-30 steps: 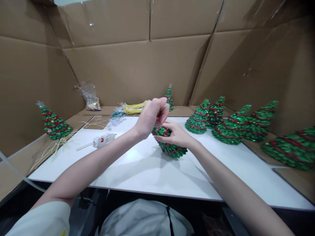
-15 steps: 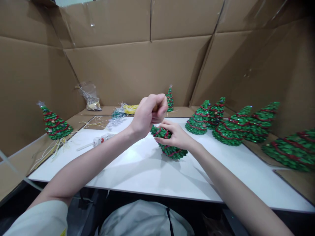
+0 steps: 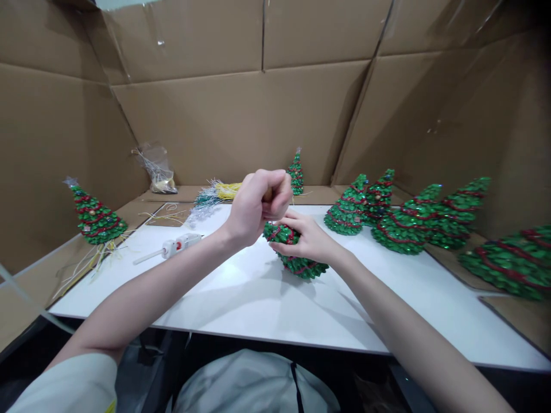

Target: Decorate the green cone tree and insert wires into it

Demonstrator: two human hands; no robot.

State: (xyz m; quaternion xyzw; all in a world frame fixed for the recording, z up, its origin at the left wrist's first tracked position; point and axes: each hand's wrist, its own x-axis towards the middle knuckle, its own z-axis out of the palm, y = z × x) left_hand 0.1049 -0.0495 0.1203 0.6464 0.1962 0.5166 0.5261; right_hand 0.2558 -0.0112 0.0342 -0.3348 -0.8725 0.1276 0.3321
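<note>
Two bare hands meet near the middle of the frame, over a white table. The right hand wraps around the side of a little green tree with red strings on it. The tree stands on the table, just under and a bit to the right of both hands, and its top is hidden by them. The grip of the right hand is closed on the tree, with the fingers pressed on its upper part. The left hand is curled into a fist just above the top of the tree, touching the right hand's fingers. Its grip is shut tight, and something thin may be pinched in it, but I cannot tell what.

Left of the hands, a white glue gun lies flat on the table, well apart from the tree. Behind the hands, in the middle of the frame, a bunch of yellow and silver strands lies at the far edge of the table. A tiny tree stands behind the left fist. A clear bag sits in the upper left, by the cardboard wall. One finished tree stands at the far left, with yellow strands under it. A row of trees fills the right side, lying close together and leaning. Nothing lies between the hands and the tree they hold.
</note>
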